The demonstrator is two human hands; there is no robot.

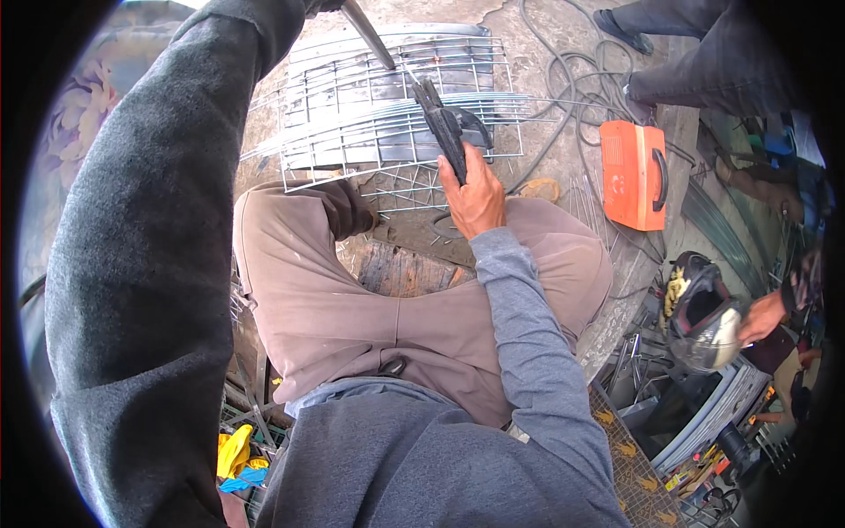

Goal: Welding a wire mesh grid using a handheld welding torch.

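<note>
1. Grey-sleeved left arm (150,264) fills the left side, raised toward the far edge; the left hand itself is out of view at the top, so its grip cannot be told.
2. Silver wire-mesh grid panels (387,114), stacked on the concrete floor (537,62) at far centre, just beyond the person's knees in tan trousers (352,308).
3. Orange box-shaped welding machine with black handle (634,174), on the floor right of the mesh, black cables (572,79) looping beyond it.
4. Dark welding helmet (704,321) at right, held by another person's hand (764,319).
5. Right hand (475,198) at centre, fingers wrapped tight round the black welding electrode holder (449,128), thumb along its side.
6. That holder points away to the far side, its tip over the mesh; contact with the wire cannot be told.
7. Thin dark metal bar (368,35) slants down from the top edge onto the far mesh, left of the holder.
8. Loose wire rods (590,207) lie near the orange machine.
9. Yellow and blue cloth (238,458) sits near left, low by the person's hip.
</note>
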